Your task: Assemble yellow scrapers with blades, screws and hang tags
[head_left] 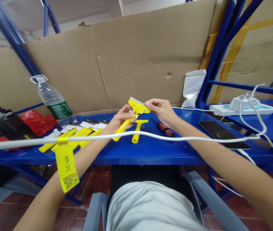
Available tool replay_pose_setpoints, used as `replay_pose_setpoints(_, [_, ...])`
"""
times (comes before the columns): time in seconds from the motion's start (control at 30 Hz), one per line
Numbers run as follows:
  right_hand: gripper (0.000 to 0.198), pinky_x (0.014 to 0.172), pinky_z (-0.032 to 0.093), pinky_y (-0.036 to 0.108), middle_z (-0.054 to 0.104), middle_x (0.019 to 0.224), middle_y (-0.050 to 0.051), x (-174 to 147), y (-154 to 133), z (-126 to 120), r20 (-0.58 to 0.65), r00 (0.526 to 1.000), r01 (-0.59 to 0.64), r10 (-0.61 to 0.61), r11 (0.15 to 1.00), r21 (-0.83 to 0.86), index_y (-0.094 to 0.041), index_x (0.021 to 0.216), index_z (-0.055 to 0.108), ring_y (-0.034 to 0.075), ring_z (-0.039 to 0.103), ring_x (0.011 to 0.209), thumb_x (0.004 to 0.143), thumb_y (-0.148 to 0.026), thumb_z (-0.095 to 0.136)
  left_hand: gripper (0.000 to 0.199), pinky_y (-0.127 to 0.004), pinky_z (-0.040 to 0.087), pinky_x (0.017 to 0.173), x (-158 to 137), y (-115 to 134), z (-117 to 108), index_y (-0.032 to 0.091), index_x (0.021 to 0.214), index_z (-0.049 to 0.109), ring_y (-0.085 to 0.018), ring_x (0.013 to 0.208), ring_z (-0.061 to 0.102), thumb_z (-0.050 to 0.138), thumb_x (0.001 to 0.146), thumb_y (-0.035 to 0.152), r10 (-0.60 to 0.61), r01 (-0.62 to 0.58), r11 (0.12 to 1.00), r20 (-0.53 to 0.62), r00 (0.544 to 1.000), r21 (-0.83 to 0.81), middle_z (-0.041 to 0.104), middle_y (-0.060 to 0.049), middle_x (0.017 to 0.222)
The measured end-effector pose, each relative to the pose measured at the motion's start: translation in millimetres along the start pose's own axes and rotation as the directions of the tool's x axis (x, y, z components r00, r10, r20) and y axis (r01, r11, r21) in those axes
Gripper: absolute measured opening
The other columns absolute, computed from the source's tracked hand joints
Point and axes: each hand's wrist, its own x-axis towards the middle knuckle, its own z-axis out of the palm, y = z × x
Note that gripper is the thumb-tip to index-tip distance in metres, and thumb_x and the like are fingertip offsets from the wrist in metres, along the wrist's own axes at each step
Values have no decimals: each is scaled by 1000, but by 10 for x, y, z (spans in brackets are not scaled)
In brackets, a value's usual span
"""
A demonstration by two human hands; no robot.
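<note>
My left hand [120,121] grips the yellow handle of a scraper [138,105] and holds it raised above the blue table. The scraper's wide head points up, with a metal blade along its upper edge and small screws in its face. At the right corner of that head, my right hand [161,110] pinches with thumb and fingers. Below, a second yellow scraper [137,132] lies on the table, and a red and black screwdriver [165,130] rests to its right. Several more yellow scrapers [46,147] lie left of my left forearm, partly hidden by a cable.
A white cable [196,139] with a yellow tag [66,165] crosses in front of my forearms. Left stand a water bottle [57,106] and a red bag [37,122]. A phone [223,134], power strip [263,109] and white pouch [194,86] are right. Cardboard [151,57] backs the table.
</note>
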Motion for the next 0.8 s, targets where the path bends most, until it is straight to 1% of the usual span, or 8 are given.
replay_pose_setpoints(0.17, [46,82,56,33,78,85,1,-3,18,1,3,1000,27,-27,1000,3,-23,88,84,15,65,79,74,-65,98,39,-14,36,35,-14,5,23,23,103,74,-12,62,66,93,72,8,1,-1,1000,-8,1000,-9,68,-3,89])
replay_pose_setpoints(0.3, [50,89,60,35,82,100,3,-5,17,18,-9,999,51,-51,999,-17,-25,96,83,18,71,91,82,-71,91,37,-13,37,36,-23,29,25,23,103,73,-12,63,66,91,74,9,14,-14,1000,1,1000,-4,68,-3,91])
replay_pose_setpoints(0.43, [60,89,61,37,82,107,6,12,-64,-27,-41,982,165,-185,942,-292,-24,101,77,21,74,97,95,-84,69,41,-14,38,36,-50,123,38,25,106,74,-12,63,67,91,73,9,47,-47,999,9,999,12,68,-2,93])
replay_pose_setpoints(0.5, [59,91,60,38,81,106,8,14,-159,-92,12,970,216,-243,835,-506,-24,105,73,23,74,96,102,-81,59,43,-14,37,36,-77,191,62,26,107,74,-11,62,66,91,72,8,85,-85,996,-11,996,8,68,-2,94])
replay_pose_setpoints(0.57, [55,92,58,39,82,109,10,-10,-284,-183,105,976,210,-192,692,-691,-23,114,70,25,75,99,108,-74,53,44,-14,37,36,-115,254,107,27,108,73,-10,62,65,90,72,7,127,-127,992,-44,991,-4,68,-1,96])
replay_pose_setpoints(0.63, [51,92,57,41,83,115,12,-81,-413,-281,177,984,159,-12,501,-851,-23,124,68,29,77,103,109,-69,54,44,-14,38,37,-161,294,177,27,107,73,-9,63,66,90,72,6,159,-161,987,-84,984,-16,69,-1,100])
replay_pose_setpoints(0.7, [55,85,56,42,84,114,15,-200,-513,-359,140,971,82,196,279,-957,-22,126,66,34,79,102,106,-73,57,44,-14,39,39,-209,296,269,26,108,72,-9,65,67,91,73,6,181,-186,982,-131,975,-23,70,-1,103])
replay_pose_setpoints(0.8, [56,77,55,40,84,111,18,-419,-572,-389,49,876,-17,479,133,-991,-22,123,64,35,81,97,101,-74,64,45,-15,40,40,-259,219,417,26,110,71,-10,68,68,92,75,7,210,-218,976,-194,958,-17,71,-2,104])
